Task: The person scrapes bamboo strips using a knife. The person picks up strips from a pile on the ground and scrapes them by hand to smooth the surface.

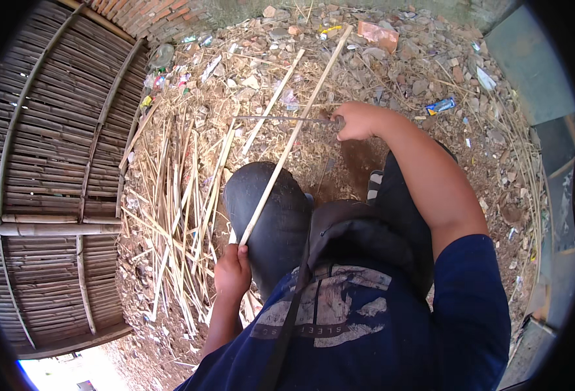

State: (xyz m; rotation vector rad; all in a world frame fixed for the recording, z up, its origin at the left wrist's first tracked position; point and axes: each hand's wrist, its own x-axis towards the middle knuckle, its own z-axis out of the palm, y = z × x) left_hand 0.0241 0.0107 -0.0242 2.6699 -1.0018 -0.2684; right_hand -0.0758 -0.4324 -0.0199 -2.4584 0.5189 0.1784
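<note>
My left hand (233,270) is closed around the near end of a long, pale bamboo strip (279,167). The strip slants up and away over my bent left knee (266,195), its far end reaching toward the rubble. In my right hand (360,122) is a long, thin, dark blade (268,118), seen nearly edge-on and pointing left across the strip. Its handle is mostly hidden by my fingers. Whether the blade touches the strip, I cannot tell. A second pale strip (273,103) lies to the left of the first, its lower end near my knee.
Many split bamboo strips (176,215) lie heaped on the ground to my left, beside a bamboo slat wall (53,124). Beyond are broken stones, a brick piece (377,36) and litter, including a blue wrapper (440,106). Grey panels (528,72) stand at the right.
</note>
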